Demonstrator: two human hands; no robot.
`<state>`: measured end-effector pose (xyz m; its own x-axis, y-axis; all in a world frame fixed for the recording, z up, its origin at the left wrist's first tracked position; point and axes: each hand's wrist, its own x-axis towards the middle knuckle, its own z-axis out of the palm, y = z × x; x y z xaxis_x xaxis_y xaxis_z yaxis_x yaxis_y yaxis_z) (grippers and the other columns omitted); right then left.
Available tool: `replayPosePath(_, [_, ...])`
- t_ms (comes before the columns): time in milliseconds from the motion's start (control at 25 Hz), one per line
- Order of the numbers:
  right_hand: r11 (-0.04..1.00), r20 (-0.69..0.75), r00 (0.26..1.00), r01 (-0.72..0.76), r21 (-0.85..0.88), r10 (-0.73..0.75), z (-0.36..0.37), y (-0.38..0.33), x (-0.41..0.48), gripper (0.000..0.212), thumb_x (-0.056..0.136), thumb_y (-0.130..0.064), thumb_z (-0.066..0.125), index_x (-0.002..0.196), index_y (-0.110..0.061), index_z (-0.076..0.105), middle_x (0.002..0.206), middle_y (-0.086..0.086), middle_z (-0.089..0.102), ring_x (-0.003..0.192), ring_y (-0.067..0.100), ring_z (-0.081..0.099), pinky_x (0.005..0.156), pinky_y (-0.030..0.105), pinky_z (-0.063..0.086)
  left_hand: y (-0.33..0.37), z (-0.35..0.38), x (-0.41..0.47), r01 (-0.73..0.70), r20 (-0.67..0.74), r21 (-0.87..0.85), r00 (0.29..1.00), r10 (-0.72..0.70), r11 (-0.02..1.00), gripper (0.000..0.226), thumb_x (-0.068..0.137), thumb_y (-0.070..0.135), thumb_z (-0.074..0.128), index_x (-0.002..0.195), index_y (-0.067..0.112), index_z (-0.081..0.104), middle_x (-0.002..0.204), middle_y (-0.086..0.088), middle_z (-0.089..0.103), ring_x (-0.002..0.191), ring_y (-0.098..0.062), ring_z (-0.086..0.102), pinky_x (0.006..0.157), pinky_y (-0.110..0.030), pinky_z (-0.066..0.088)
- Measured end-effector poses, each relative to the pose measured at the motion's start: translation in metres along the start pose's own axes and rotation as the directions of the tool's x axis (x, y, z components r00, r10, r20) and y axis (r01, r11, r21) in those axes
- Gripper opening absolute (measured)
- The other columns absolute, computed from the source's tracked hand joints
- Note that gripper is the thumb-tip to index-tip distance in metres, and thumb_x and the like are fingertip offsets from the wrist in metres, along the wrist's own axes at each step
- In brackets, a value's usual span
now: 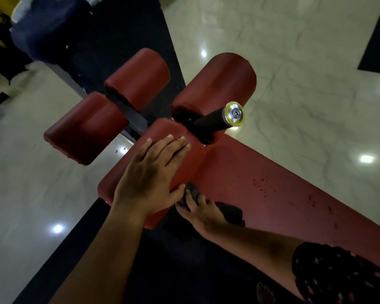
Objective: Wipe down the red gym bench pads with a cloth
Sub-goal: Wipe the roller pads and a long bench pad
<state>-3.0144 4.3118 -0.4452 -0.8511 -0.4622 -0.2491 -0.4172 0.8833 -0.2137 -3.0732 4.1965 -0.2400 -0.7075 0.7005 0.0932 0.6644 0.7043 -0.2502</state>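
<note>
Pressing left hand (149,174), fingers (160,148) straight, on red pad (185,170) | right hand (203,213) gripping cloth (232,212) | marble floor (294,84)

Glossy pale marble floor (305,62) reflects ceiling lights, crossed by black rubber mats (123,29).

The light is dim and warm, coming from overhead lamps that I see only as small white glare spots on the glossy floor (305,88), while the black mat (123,36) swallows nearly all detail. My left hand (150,178) catches soft light across its back, but my right hand (203,212) and the dark cloth (232,212) it grips sit in murky shadow beside the red bench pad (272,194). The whole view is slightly soft, the top left corner smeared with blur, and the wide lens bends straight lines toward the edges.
</note>
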Motion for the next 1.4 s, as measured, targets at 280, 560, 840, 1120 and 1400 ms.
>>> replayPosePath(280, [0.966,-0.156,0.983,-0.126,-0.225,0.092,-0.053,0.157,0.052,0.051,0.099,-0.020,0.043,0.145,-0.040,0.032,0.153,0.008,0.025,0.122,0.040,0.042,0.081,0.042,0.050,0.000,0.005,0.001,-0.015,-0.036,-0.024,0.999,0.015,1.000,0.085,0.071,0.040,0.073,0.145,0.010,0.045,0.148,-0.008,0.043,0.138,-0.028,0.036,0.114,-0.048,0.027])
replayPosePath(560, [0.491,-0.083,0.564,-0.626,0.606,0.822,-0.070,0.177,0.046,0.034,0.090,-0.022,0.055,0.123,-0.027,0.059,0.127,0.007,0.052,0.115,0.034,0.054,0.091,0.035,0.047,0.000,0.006,0.002,-0.032,-0.037,0.015,0.999,0.032,0.999,0.075,0.078,0.047,0.054,0.144,0.011,0.046,0.147,-0.008,0.044,0.137,-0.027,0.036,0.113,-0.046,0.027])
replayPosePath(840, [0.768,-0.011,0.834,-0.502,0.397,0.551,-0.013,-0.001,0.014,0.069,0.097,-0.012,0.040,0.154,-0.034,0.009,0.156,0.020,0.006,0.128,0.042,0.034,0.100,0.045,0.043,-0.001,0.004,0.000,-0.055,-0.044,0.009,0.998,0.055,0.998,0.075,0.077,0.043,0.055,0.144,0.010,0.047,0.148,-0.009,0.046,0.136,-0.030,0.040,0.110,-0.052,0.033])
replayPosePath(1120, [0.995,-0.093,0.995,-0.049,-0.086,0.041,0.029,0.010,-0.041,0.065,0.093,-0.017,0.052,0.150,-0.034,0.026,0.156,0.023,0.015,0.112,0.047,0.047,0.077,0.049,0.053,0.000,0.005,0.002,-0.034,-0.001,0.072,0.999,0.034,0.997,0.080,0.078,0.054,0.038,0.146,0.012,0.043,0.149,-0.007,0.044,0.138,-0.028,0.037,0.110,-0.051,0.031])
replayPosePath(1400, [0.937,0.008,0.958,-0.281,0.208,0.286,0.003,-0.009,-0.034,0.076,0.095,-0.011,0.047,0.153,-0.036,0.005,0.159,0.021,-0.006,0.129,0.045,0.029,0.090,0.049,0.048,0.002,0.003,0.000,-0.003,0.000,0.099,1.000,0.003,0.995,0.079,0.079,0.053,0.037,0.146,0.012,0.043,0.149,-0.010,0.044,0.138,-0.031,0.037,0.109,-0.053,0.032])
